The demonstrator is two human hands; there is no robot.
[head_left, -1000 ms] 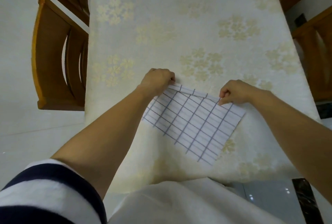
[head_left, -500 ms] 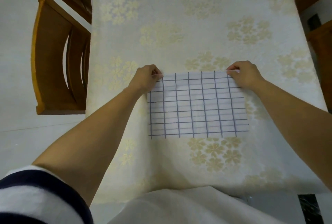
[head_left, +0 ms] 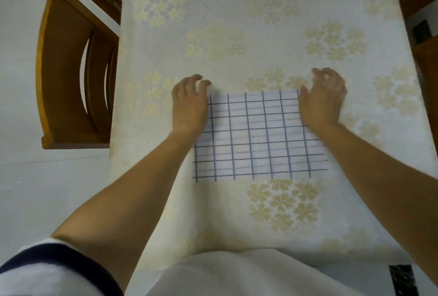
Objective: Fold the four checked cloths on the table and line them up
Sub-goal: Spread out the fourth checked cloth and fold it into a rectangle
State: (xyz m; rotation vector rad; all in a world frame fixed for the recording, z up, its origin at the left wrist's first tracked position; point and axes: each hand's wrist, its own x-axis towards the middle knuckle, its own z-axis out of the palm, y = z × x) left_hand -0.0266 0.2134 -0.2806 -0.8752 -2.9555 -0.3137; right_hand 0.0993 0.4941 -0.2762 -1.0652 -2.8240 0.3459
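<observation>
Checked cloth (head_left: 258,134) flat, left hand (head_left: 189,103), right hand (head_left: 322,100) at edges (grip loose, empty)

Your cloth (head_left: 258,136), white with dark blue checks, lies flat on the table (head_left: 237,23), edges square to you.

Home dining room: table (head_left: 237,23) under cream flower-pattern tablecloth (head_left: 213,42), wooden chairs (head_left: 68,68) tucked along both sides, pale tiled floor (head_left: 19,106).
</observation>
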